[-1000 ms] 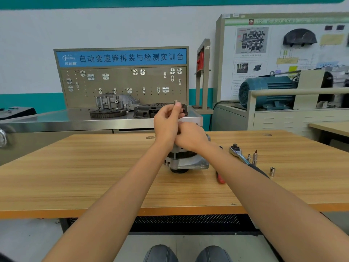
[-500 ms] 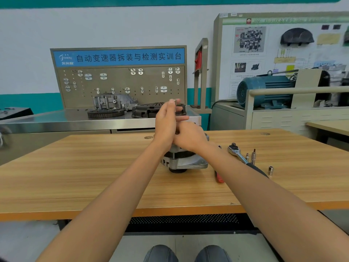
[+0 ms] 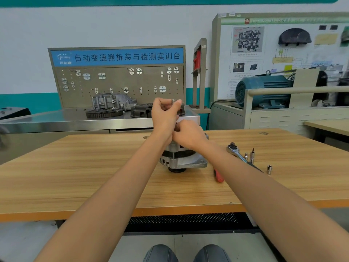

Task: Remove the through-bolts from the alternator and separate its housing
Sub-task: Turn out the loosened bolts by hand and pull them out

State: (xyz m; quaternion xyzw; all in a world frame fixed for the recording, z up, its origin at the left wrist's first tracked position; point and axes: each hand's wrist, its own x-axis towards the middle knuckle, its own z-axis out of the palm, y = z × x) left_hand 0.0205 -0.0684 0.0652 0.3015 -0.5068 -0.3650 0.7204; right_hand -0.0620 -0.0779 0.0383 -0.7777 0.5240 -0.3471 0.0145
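Our left hand (image 3: 164,115) pinches a through-bolt (image 3: 173,102) raised above the alternator (image 3: 182,157), which stands mid-bench (image 3: 75,167). Our right hand (image 3: 188,134) grips its top, hiding it. Just right lie a ratchet (image 3: 234,151), sockets (image 3: 269,168) and a red-handled screwdriver (image 3: 218,176).

alternator (image 3: 181,157) on table (image 3: 75,176), ratchet (image 3: 235,152) right, apparently sockets (image 3: 269,169) beyond

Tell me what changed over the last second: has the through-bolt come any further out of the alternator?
Barely anything. The left hand still pinches the through-bolt above the alternator, at about the same height. The right hand stays on top of the housing. The ratchet, red-handled tool and loose sockets lie unmoved on the table.
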